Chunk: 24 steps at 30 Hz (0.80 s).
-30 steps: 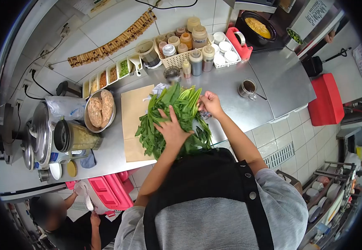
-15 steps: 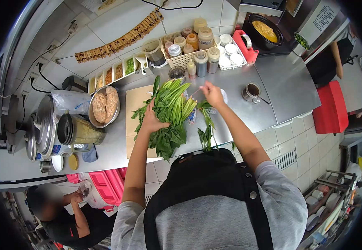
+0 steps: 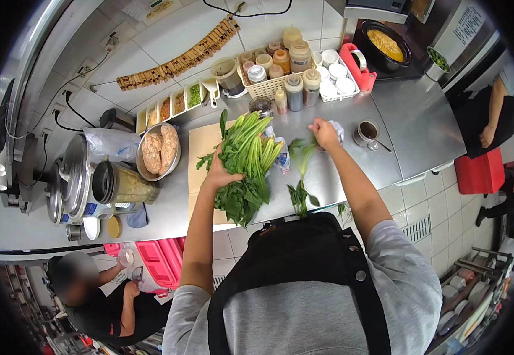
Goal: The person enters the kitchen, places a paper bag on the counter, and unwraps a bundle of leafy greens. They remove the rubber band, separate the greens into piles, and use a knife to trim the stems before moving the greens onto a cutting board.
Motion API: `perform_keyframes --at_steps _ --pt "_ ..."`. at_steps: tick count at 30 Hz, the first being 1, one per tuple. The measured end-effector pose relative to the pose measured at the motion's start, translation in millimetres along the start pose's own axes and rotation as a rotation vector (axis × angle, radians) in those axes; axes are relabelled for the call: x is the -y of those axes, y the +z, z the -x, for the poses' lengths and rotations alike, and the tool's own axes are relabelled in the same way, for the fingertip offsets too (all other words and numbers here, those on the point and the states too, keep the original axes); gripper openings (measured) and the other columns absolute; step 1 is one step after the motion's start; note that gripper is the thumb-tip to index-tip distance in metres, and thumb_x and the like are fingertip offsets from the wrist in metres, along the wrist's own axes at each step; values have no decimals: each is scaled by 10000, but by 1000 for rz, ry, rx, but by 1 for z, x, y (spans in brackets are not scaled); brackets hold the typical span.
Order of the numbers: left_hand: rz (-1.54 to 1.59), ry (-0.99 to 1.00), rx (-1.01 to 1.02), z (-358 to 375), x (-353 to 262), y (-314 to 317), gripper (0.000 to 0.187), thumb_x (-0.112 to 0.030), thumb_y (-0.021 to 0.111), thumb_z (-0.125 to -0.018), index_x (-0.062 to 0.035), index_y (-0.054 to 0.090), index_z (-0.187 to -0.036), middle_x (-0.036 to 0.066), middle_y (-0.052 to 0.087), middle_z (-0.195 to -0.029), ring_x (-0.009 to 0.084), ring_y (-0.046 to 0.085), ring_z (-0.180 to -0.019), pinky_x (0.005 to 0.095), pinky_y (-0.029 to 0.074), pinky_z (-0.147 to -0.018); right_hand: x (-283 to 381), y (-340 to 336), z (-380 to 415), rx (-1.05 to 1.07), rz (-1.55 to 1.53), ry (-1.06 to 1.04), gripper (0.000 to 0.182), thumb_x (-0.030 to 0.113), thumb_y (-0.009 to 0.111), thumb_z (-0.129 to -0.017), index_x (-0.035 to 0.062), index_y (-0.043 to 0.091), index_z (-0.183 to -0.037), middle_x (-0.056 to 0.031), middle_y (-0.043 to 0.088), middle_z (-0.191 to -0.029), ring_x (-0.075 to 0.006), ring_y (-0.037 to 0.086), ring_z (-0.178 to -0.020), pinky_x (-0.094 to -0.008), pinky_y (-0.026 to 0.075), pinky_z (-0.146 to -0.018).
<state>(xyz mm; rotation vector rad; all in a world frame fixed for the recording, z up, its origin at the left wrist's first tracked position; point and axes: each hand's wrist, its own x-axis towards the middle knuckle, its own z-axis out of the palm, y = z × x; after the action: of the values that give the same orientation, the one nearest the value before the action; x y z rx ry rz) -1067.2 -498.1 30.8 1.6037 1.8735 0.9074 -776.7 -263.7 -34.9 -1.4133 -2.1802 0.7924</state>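
Observation:
A big bunch of leafy greens point(image 3: 246, 160) lies on a brown cardboard sheet point(image 3: 198, 177), its pale stem ends pointing right. My left hand point(image 3: 220, 176) grips the bunch from the left, thumb across the leaves and fingertips hidden among them. To the right, over the steel counter, my right hand point(image 3: 326, 134) is closed with curled fingers; what they hold, if anything, is hidden. Crumpled clear plastic point(image 3: 338, 131) shows just behind it. Between the hands, a loose sprig of greens point(image 3: 302, 157) is smeared by motion, with more leaves point(image 3: 302, 199) at the counter's front edge.
Squeeze bottles point(image 3: 293, 92) and a white basket of lidded cups point(image 3: 336, 80) line the back. A glass cup of dark liquid point(image 3: 365, 131) stands right. Left are a bowl of ground meat point(image 3: 160, 151) and a blender point(image 3: 128, 183). One co-worker point(image 3: 106, 290) is lower left, another point(image 3: 493, 109) far right.
My right hand has moved right, away from the stem ends. The loose sprig has shifted right and is blurred. My left hand stays on the bunch. The view has shifted slightly.

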Motion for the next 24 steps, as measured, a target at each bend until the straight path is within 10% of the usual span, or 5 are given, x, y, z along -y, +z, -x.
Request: perform_keyframes --at_steps 6,11,18,24 --pt "175 -177 120 -12 6 -16 1102 -188 821 -433 -29 222 -1343 131 461 -1213 260 452 -1128 349 363 -973 -5 -17 1 -113 -73 16 282 272 632 -799 29 498 -747 -147 579 -673 -318 562 -590 -393 463 -572" --pt "-259 23 -25 -3 -22 14 1194 -299 834 -411 -57 169 -1372 198 377 -1283 346 381 -1179 415 329 -993 59 -46 21 153 -709 244 329 286 635 -823 64 462 -652 8 473 -569 -75 476 -464 -278 433 -428" --pt "-762 -275 -106 12 -110 38 1365 -733 715 -322 -84 171 -1393 269 150 -1385 438 93 -1298 666 77 -965 114 -124 42 229 -715 97 272 295 629 -832 91 504 -701 42 487 -593 -46 454 -531 -197 381 -486" --pt "-399 22 -265 -2 -156 21 1096 -580 756 -507 -34 292 -1338 232 286 -1336 394 227 -1254 544 190 -1007 141 -148 51 490 -1016 56 261 301 500 -903 57 565 -968 -13 554 -680 -83 518 -523 -197 413 -478"
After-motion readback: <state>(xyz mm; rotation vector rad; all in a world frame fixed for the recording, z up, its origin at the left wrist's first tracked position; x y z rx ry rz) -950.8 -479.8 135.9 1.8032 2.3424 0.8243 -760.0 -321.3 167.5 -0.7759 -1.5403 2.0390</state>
